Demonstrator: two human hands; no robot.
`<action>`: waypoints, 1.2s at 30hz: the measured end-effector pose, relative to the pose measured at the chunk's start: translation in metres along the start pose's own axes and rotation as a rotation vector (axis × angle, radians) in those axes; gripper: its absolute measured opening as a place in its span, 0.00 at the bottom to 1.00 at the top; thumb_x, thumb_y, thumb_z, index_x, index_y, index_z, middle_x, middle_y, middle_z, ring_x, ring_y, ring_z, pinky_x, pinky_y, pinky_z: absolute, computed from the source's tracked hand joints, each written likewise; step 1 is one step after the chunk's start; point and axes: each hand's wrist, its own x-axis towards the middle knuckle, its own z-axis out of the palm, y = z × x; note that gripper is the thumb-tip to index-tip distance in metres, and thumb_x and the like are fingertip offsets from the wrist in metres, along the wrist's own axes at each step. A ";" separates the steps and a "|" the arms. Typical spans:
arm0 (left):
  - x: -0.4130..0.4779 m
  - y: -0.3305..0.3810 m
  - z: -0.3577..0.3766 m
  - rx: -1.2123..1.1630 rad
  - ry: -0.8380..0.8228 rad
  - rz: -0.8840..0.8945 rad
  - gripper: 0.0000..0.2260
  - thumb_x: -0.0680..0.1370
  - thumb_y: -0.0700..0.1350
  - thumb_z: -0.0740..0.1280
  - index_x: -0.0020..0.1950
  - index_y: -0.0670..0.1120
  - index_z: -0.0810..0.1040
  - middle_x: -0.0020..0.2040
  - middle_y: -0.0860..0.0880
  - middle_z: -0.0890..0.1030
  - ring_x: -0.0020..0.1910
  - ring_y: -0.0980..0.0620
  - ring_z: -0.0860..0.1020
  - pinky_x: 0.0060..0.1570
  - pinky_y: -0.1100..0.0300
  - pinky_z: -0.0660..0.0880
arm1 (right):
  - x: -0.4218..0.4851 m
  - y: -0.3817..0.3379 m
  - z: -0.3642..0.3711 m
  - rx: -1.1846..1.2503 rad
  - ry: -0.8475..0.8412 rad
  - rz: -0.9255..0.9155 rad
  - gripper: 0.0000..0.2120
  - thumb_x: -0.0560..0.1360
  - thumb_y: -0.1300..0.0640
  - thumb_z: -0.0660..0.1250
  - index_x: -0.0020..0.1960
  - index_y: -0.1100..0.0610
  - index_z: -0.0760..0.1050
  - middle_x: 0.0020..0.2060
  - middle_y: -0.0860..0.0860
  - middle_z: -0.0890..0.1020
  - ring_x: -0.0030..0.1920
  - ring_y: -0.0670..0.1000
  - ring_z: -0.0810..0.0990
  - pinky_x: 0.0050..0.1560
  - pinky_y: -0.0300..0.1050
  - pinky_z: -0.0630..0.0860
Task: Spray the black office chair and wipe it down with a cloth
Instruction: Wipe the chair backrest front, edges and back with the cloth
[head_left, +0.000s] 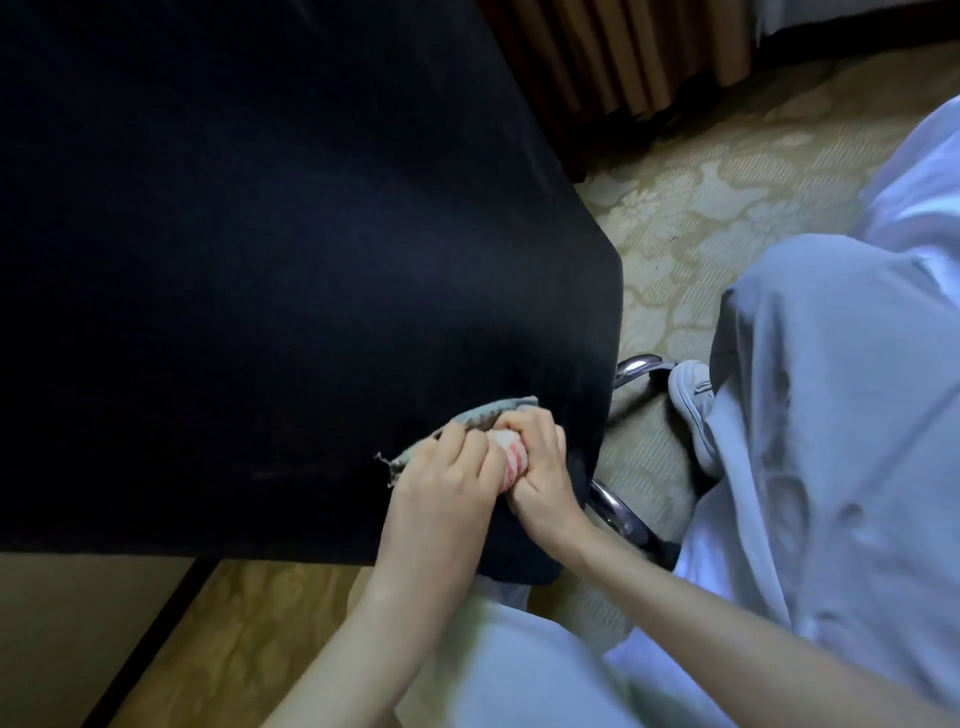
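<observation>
Black office chair (270, 270): a broad, dark upholstered surface that fills the upper left and centre of the view. Its rounded corner points toward the lower right. The fabric is too dark for seams or marks to show.

Cloth (501, 410): lies on the chair near that lower right corner. The grey-green part is spread flat against the upholstery, with a frayed thread at its left edge. A bunched part with pink and white stripes shows between the two hands.

Left hand (441, 488): on the cloth, back of the hand up. Its fingers (470, 441) are curled over the cloth and grip it against the chair.

Right hand (543, 467): just beside the left and touching it. It is clenched round the striped bunch, knuckles up. Both forearms come in from the bottom edge.

Chrome legs (618, 506): two curved, shiny arms of the chair base, showing below the right edge of the upholstery.

Shoe (693, 405): white, on the floor just beside the upper chrome leg.

Trousers (831, 389): pale, loose, filling the right side and the lower middle.

Carpet (727, 208): beige with a floral pattern, under the chair and the person.

Curtain (649, 52): brown, pleated, at the top edge behind the chair.
</observation>
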 end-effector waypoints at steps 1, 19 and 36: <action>-0.014 0.006 0.006 0.004 -0.029 -0.001 0.13 0.72 0.37 0.54 0.44 0.45 0.78 0.40 0.48 0.77 0.42 0.48 0.76 0.39 0.54 0.74 | -0.015 0.007 0.003 -0.013 -0.015 0.013 0.11 0.70 0.49 0.57 0.52 0.43 0.68 0.51 0.47 0.71 0.52 0.52 0.68 0.55 0.28 0.60; -0.018 0.014 0.032 -0.020 -0.099 0.158 0.08 0.74 0.34 0.62 0.48 0.42 0.78 0.43 0.47 0.77 0.42 0.48 0.77 0.43 0.54 0.78 | -0.027 0.027 -0.020 -0.093 -0.228 0.134 0.19 0.74 0.64 0.61 0.56 0.41 0.66 0.55 0.43 0.66 0.58 0.37 0.58 0.57 0.28 0.60; 0.157 0.011 0.061 0.057 -0.086 0.216 0.13 0.61 0.46 0.79 0.39 0.46 0.78 0.37 0.48 0.79 0.35 0.47 0.76 0.34 0.56 0.69 | 0.098 0.060 -0.085 0.045 0.117 0.264 0.30 0.59 0.63 0.55 0.58 0.49 0.76 0.56 0.51 0.77 0.56 0.51 0.76 0.61 0.50 0.72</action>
